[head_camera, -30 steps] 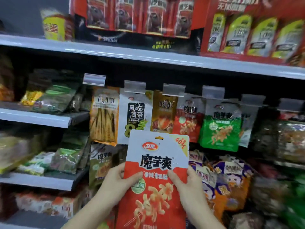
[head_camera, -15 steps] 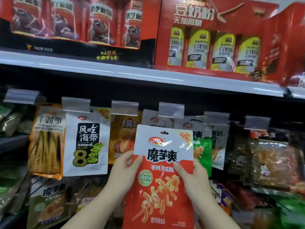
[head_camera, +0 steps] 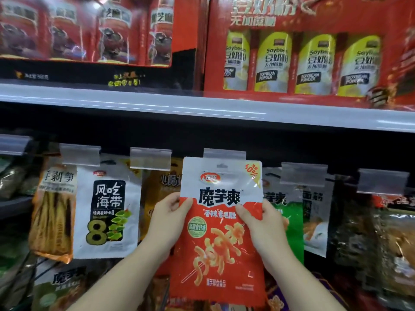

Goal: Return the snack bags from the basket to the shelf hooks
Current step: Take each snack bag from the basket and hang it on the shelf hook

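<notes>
A red and white snack bag (head_camera: 221,248) is held upright in front of the hook row. My left hand (head_camera: 167,218) grips its left edge and my right hand (head_camera: 263,223) grips its right edge. The bag's hang hole sits just below a clear label holder (head_camera: 224,153) at the end of a shelf hook; the hook itself is hidden behind the holder. The basket is out of view.
Other snack bags hang on neighbouring hooks: a white seaweed bag (head_camera: 107,212), a bamboo shoot bag (head_camera: 55,214) and a green bag (head_camera: 289,218). A grey shelf edge (head_camera: 202,106) runs above, carrying red gift boxes (head_camera: 303,48). More bags hang below.
Both hands have lifted the bag higher, so its top now reaches the label holder. The view has tilted up and shifted right along the shelf.
</notes>
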A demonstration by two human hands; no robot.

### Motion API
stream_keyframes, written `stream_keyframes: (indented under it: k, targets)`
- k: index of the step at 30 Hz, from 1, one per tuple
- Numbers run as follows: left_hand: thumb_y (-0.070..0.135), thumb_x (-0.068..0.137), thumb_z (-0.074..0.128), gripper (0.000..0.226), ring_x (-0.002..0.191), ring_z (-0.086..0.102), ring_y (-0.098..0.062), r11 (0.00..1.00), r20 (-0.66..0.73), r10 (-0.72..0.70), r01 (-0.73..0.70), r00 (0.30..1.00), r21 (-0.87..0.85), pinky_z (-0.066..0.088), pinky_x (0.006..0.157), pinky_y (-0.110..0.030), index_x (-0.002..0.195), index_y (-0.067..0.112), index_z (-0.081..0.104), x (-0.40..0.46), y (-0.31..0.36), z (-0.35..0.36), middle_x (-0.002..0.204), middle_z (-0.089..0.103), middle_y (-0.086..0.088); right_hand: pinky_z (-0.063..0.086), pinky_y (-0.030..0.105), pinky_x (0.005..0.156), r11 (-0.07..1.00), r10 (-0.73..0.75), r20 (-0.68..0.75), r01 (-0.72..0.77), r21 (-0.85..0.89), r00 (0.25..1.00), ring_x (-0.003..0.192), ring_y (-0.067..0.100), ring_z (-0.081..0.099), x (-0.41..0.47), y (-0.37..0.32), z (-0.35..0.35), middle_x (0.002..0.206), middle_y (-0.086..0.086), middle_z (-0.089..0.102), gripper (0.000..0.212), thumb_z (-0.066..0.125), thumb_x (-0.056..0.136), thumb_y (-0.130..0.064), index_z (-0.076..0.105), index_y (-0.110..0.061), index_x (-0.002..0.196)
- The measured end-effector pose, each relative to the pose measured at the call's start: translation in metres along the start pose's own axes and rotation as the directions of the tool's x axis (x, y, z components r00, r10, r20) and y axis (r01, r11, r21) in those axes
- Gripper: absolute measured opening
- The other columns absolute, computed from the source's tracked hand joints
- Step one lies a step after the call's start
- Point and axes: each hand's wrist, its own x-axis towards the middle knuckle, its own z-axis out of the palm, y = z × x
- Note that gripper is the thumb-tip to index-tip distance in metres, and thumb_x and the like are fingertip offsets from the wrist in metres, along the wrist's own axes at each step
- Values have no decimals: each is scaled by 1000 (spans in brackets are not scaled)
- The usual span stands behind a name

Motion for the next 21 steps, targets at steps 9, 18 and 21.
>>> stream_keyframes:
  k: [9,18,21]
  targets:
    - [30,96,56,15,75,74,-14,992,8,-20,18,1000,123,59,62,-27,103,21,65,13,-13,3,89,76,3,58,47,81,996,64,-9,-65,-66,998,81,17,72,7,8,1,87,-4,75,8,69,86,-30,64,-27,92]
    - [33,96,55,25,83,73,-20,978,-18,-58,60,998,202,61,75,-40,113,16,61,52,-35,11,97,75,-3,56,47,87,973,126,-56,-134,-188,990,93,21,70,40,25,20,102,1,73,39,69,81,-45,60,-17,107]
    - [30,95,56,17,81,73,-21,966,-40,-39,48,998,254,60,78,-45,102,17,65,69,-42,15,92,75,-4,56,47,87,961,126,-69,-139,-237,990,95,24,68,56,38,26,106,4,70,58,67,77,-56,57,-13,115]
